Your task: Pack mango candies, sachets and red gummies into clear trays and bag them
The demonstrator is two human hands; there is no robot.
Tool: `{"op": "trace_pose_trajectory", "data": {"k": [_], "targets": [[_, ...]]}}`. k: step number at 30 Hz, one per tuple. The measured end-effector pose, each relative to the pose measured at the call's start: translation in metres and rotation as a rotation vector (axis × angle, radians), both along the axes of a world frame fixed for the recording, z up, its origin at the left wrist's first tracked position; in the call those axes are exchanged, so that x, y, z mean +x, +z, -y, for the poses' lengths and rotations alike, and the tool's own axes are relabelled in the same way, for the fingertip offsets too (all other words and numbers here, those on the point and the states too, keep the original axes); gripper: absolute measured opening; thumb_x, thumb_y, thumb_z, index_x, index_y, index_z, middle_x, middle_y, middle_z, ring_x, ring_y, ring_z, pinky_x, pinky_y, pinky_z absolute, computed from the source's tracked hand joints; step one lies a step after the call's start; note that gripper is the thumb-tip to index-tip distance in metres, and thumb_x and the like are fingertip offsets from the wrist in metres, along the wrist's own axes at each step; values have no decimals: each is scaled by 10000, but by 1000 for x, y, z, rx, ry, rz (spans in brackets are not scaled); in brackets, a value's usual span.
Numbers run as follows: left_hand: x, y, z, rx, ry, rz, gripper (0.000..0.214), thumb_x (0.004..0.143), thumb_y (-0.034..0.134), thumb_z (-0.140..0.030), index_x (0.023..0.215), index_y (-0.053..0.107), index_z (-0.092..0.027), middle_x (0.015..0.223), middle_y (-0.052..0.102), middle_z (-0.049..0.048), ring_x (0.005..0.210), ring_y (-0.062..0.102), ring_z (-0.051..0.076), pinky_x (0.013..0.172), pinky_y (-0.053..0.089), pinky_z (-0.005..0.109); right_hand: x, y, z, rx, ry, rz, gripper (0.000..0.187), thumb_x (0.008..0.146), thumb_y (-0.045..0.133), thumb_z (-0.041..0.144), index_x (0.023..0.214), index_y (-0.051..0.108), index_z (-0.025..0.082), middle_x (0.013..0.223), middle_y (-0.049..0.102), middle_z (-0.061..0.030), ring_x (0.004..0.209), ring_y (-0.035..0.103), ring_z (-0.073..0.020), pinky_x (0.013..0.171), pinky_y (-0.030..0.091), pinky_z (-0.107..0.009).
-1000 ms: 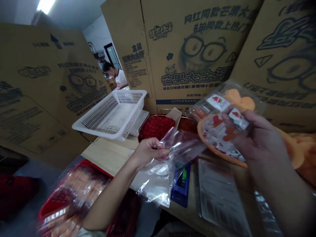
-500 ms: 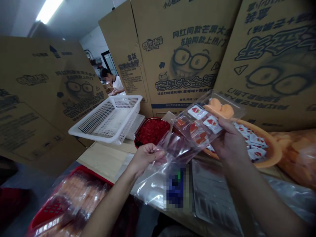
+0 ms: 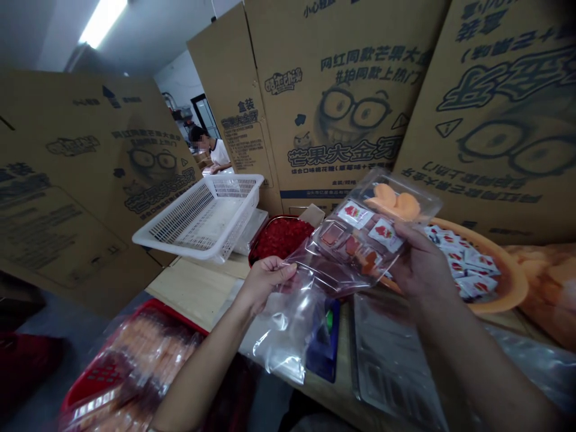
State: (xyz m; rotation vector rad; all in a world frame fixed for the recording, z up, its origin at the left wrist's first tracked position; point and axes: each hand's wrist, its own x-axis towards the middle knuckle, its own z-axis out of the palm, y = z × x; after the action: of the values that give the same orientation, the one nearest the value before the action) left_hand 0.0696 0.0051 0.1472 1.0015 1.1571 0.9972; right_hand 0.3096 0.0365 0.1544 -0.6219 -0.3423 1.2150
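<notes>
My right hand [image 3: 423,264] grips a clear plastic tray [image 3: 330,261] by its right side, tilted above the table. In the tray sit orange rounded pieces [image 3: 398,204], two white sachets [image 3: 355,213] with red prints, and small reddish-orange pieces [image 3: 360,251]. My left hand [image 3: 272,279] is closed, thumb against fingers, on the edge of a clear plastic bag [image 3: 279,324] that hangs below it. The tray's lower left end overlaps the bag's upper part; whether it is inside, I cannot tell.
A white basket [image 3: 148,235] stands back left, beside a container of red pieces [image 3: 281,237]. At right is an orange basin [image 3: 517,288] of sachets. A red crate [image 3: 78,384] holds filled packs. Clear trays [image 3: 391,360] and a blue object [image 3: 323,354] lie in front. Cardboard boxes [image 3: 360,36] wall the back.
The tray has shifted slightly left and down toward my left hand. The view has turned a little. Both hands keep their holds.
</notes>
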Motion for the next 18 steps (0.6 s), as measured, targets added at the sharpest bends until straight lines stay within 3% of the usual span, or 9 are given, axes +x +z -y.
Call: {"op": "trace_pose_trajectory", "data": {"k": [6,14,18], "targets": [[-1,-5,-2,24,-52,-34,440,508,828,-452,659,580,-121,601,644,6,517,574,97,527,458,228,-3,-1,1,-2,59,11,268,702,521,49,911,670,124,829,719,-54,695,676,-182,633,600,-307],[-4,3,0,-30,-189,-98,400,591,780,-470,686,578,-139,602,657,15,525,600,105,534,471,218,-5,-2,1,-97,108,55,194,686,550,39,806,662,142,773,715,-39,634,664,-167,588,596,-297],[-5,10,0,-98,-338,-62,380,643,759,-440,859,639,-152,699,681,28,593,646,135,546,497,229,-10,7,2,-136,180,83,176,711,542,40,813,654,130,767,712,-58,600,662,-163,559,584,-265]]}}
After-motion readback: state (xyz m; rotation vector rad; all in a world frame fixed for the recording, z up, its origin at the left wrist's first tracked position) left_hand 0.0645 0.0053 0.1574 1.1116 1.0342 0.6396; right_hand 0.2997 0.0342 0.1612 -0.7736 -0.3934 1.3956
